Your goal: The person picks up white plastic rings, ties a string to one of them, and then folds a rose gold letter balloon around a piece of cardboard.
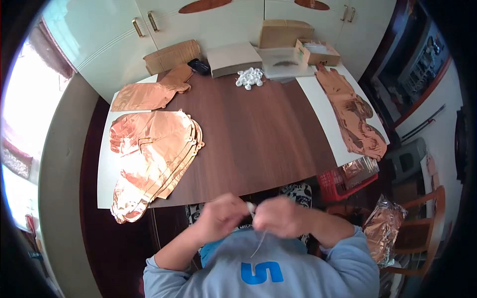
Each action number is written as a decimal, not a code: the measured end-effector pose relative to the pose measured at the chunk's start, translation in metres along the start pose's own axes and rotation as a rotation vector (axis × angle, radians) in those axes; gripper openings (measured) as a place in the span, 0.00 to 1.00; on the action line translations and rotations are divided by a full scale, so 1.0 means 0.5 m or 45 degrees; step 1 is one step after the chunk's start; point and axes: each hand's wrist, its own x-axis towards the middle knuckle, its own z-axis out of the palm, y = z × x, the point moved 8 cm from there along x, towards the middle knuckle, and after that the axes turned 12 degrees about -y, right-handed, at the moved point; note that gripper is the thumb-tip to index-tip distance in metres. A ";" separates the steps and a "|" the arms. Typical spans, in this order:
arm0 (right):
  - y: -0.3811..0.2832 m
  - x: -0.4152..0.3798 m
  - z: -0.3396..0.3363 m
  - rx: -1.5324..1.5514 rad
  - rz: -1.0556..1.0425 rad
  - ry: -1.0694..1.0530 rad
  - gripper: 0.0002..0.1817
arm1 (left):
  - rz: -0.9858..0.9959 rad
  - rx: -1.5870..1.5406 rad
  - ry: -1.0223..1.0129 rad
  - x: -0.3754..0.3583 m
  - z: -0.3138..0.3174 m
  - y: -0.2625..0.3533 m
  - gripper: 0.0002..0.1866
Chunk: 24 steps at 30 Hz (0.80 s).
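1. Handling a small white piece (251,205) is the step in hand, as we judge it; the piece sits between our hands, just off the table's near edge and above our lap.
2. Our left hand (223,213) is narrowed to a pinch, its fingertips on the piece.
3. Our right hand (279,217) is curled close beside it – too blurred for us to tell whether its fingers grip the piece, the thin strand, or both.
4. That thin strand (259,243) hangs below the hands, loose in front of our grey top (308,265).
5. From here, we judge, the next move calls for fine fingertip control: one hand steadying the piece, the other minding the strand, so that neither slips or tangles.
6. Farther out, on the brown table (248,134), we see a pile of white coils (250,77) near the back edge – much like our piece in colour.
7. A fanned stack of copper foil sheets (159,149) lies to our left, and more copper foil (348,109) lies along the right side.
8. Beyond the coils stand a closed box (231,55) and an open carton (328,58).
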 end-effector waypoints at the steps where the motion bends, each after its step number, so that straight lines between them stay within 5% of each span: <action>1: 0.003 -0.005 -0.045 -0.079 0.012 0.171 0.07 | 0.019 -0.076 -0.098 0.003 0.028 0.004 0.12; 2: 0.015 -0.003 -0.078 -0.191 0.102 0.242 0.07 | -0.003 -0.148 -0.190 0.004 0.043 0.021 0.11; 5: 0.044 -0.002 0.029 -0.142 -0.077 0.002 0.07 | 0.088 -0.097 0.118 -0.007 -0.029 0.015 0.13; 6: 0.028 -0.001 0.061 0.005 -0.067 -0.178 0.06 | -0.062 0.081 0.154 0.000 -0.046 0.008 0.13; 10: 0.029 -0.005 -0.073 -0.181 0.175 0.222 0.07 | 0.018 -0.129 -0.135 0.008 0.038 0.038 0.09; 14: 0.021 0.004 0.063 0.026 -0.079 -0.177 0.09 | -0.139 0.086 0.265 -0.004 -0.056 -0.001 0.09; 17: -0.005 0.008 -0.032 -0.140 -0.097 0.091 0.08 | 0.014 -0.101 -0.174 -0.003 0.039 0.000 0.11; 18: 0.021 0.004 -0.069 -0.182 0.088 0.237 0.08 | 0.026 -0.249 -0.223 0.005 0.051 0.025 0.10; 21: 0.039 0.015 0.035 -0.152 -0.066 -0.050 0.08 | -0.063 -0.221 0.102 -0.015 -0.030 -0.008 0.10; 22: 0.020 0.013 0.064 -0.063 -0.099 -0.178 0.07 | -0.102 0.075 0.186 0.000 -0.053 0.001 0.10; 24: 0.003 0.012 0.001 -0.119 -0.080 0.025 0.06 | -0.079 -0.013 0.005 -0.002 0.004 -0.006 0.11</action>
